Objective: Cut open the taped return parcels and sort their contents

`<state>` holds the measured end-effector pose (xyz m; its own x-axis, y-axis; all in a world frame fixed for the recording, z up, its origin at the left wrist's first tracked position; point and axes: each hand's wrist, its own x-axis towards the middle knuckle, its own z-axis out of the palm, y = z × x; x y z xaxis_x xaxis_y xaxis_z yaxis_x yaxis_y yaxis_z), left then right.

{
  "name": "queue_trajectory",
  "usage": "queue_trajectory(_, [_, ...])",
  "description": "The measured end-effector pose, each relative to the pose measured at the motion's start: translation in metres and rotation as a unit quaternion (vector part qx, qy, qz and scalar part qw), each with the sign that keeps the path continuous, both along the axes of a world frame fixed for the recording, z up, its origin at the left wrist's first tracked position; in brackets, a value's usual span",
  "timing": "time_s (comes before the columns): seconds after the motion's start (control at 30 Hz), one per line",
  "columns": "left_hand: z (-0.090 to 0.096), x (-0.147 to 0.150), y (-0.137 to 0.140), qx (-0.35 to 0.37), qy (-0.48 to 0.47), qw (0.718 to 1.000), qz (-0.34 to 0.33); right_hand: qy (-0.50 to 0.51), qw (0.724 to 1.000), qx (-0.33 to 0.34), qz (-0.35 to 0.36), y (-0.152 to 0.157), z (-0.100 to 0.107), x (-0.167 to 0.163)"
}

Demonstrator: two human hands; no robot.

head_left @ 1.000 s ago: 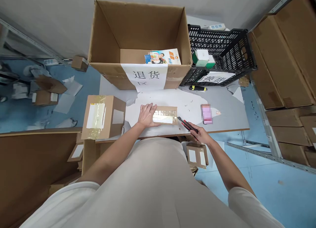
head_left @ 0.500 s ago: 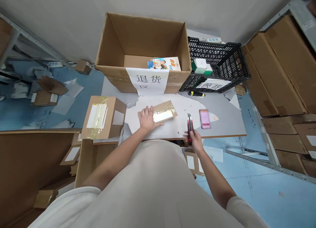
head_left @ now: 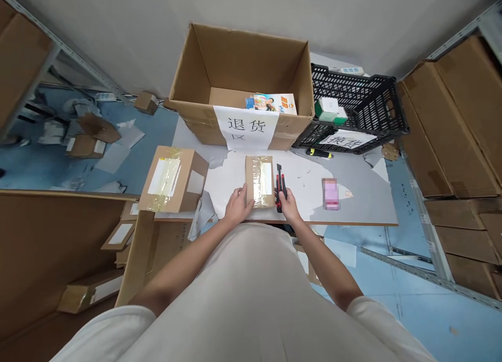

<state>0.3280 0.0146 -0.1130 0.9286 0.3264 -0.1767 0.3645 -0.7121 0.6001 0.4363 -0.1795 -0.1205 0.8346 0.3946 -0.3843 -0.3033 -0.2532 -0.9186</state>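
Note:
A small taped cardboard box (head_left: 259, 181) lies on the white-covered table in front of me, with clear tape and a white label on its top. My left hand (head_left: 237, 206) holds the box at its lower left side, thumb along the edge. In my right hand (head_left: 289, 205) is a red and black utility knife (head_left: 279, 187), its tip pointing away from me, close beside the box's right side. Whether the right fingers touch the box I cannot tell. To the left stands a larger taped cardboard box (head_left: 172, 179) with white labels.
An open carton (head_left: 196, 119) with a paper sign holds colourful packs at the back. Beside it is a black plastic crate (head_left: 376, 111) with green-white boxes. A yellow-black tool (head_left: 319, 153) and a pink blurred phone-like item (head_left: 330, 194) lie at right. Shelved cartons (head_left: 443, 126) flank the table.
The small box has turned from lying slantwise to standing lengthwise before me. My left hand has moved from its top to its lower left side. My right hand brought the knife left beside it.

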Motion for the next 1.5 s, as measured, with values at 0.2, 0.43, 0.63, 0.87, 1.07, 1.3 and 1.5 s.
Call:
queue_trajectory(0.2, [-0.001, 0.084, 0.058, 0.009, -0.039, 0.999, -0.025, 0.134, 0.982, 0.071, -0.116, -0.019, 0.005, -0.046])
queue_trajectory(0.43, [-0.001, 0.120, 0.090, -0.037, 0.003, 0.999, -0.027, 0.210, 0.949, 0.150, -0.181, -0.013, 0.005, -0.049])
queue_trajectory(0.63, [0.007, 0.032, 0.061, 0.002, 0.097, 0.985, 0.142, 0.117, 0.963, 0.147, -0.195, 0.007, -0.002, 0.031])
queue_trajectory(0.87, [0.005, 0.046, 0.051, 0.126, -0.054, 0.985, -0.102, -0.031, 0.997, -0.029, -0.060, -0.023, 0.011, 0.041])
queue_trajectory(1.07, [0.004, 0.059, 0.052, 0.183, -0.006, 0.966, -0.184, -0.018, 0.990, -0.128, 0.051, -0.057, 0.022, 0.014])
queue_trajectory(1.3, [0.004, 0.059, 0.047, 0.189, -0.014, 0.968, -0.164, -0.077, 0.966, -0.224, 0.103, -0.055, 0.036, 0.019])
queue_trajectory(1.5, [0.001, 0.060, 0.046, 0.185, -0.029, 0.971, -0.152, -0.161, 0.919, -0.272, 0.235, -0.070, 0.061, 0.033])
